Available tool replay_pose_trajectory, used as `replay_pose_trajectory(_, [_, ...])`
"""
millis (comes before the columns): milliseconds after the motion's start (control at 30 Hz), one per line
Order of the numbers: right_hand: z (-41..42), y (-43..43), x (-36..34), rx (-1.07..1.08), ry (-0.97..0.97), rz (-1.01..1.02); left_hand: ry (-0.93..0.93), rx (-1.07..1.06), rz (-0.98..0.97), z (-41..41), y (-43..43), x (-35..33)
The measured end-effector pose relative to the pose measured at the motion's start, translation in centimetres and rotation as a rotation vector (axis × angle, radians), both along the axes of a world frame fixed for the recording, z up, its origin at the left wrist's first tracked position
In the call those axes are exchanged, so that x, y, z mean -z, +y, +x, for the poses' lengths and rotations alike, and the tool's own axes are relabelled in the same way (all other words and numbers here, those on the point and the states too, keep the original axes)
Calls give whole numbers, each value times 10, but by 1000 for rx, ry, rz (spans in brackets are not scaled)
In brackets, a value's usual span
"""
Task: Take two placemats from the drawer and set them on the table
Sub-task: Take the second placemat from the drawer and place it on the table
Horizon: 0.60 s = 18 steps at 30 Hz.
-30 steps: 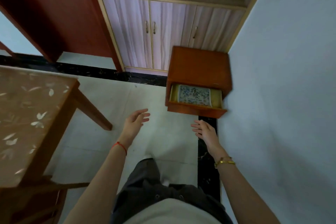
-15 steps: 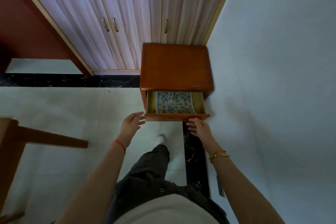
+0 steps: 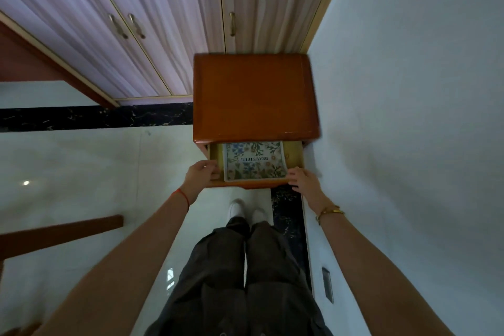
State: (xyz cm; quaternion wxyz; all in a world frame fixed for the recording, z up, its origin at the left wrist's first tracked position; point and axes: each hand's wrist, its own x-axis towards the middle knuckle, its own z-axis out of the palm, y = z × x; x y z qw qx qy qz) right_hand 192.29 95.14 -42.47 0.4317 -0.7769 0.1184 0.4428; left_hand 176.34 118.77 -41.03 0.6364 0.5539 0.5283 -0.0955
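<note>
A floral placemat [image 3: 255, 161] with printed lettering lies flat in the open drawer [image 3: 295, 155] of a small brown nightstand [image 3: 255, 95]. Whether a second mat lies under it is hidden. My left hand [image 3: 201, 172] is at the mat's left edge, with its fingertips curled down into the drawer and out of sight. At the mat's near right corner, the extended fingers of my right hand [image 3: 302, 179] touch the drawer's front rim. The mat is not lifted.
The nightstand stands in a corner, against a white wall [image 3: 409, 117] on the right and pale cupboard doors [image 3: 163, 22] behind. A brown wooden table rail [image 3: 60, 229] juts in at the lower left. My legs and white shoes [image 3: 237, 206] stand on the tiled floor.
I have stepped up to the nightstand, and the table has slid out of view to the left. Both hands moved forward from open air to the drawer and the mat's edges.
</note>
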Motion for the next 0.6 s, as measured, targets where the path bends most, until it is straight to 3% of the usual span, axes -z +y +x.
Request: replay_pose_trajectory(600, [105, 35, 215, -444, -39, -385, 302, 96, 29, 75, 27, 220])
